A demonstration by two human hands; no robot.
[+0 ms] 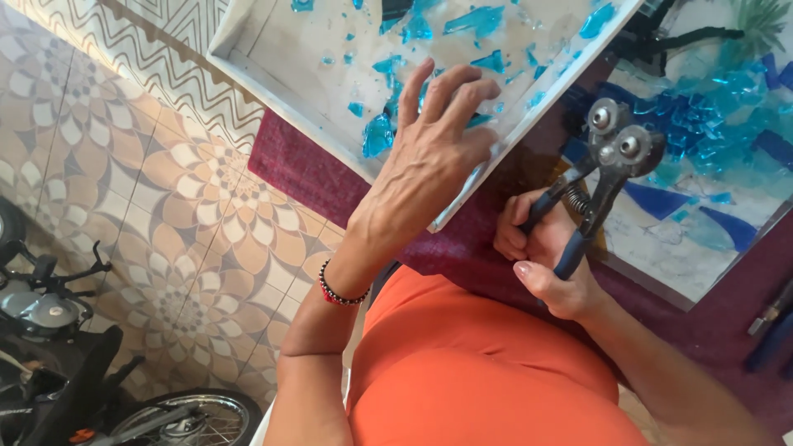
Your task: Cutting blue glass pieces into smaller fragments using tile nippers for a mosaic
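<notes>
Table under a maroon cloth (297, 169), white tray (248, 62) of blue glass shards (377, 136), mosaic panel (661, 248) alongside

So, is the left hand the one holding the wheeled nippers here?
No, the right hand grips the blue-handled nippers, while the left hand reaches into the white tray of blue glass shards.
</notes>
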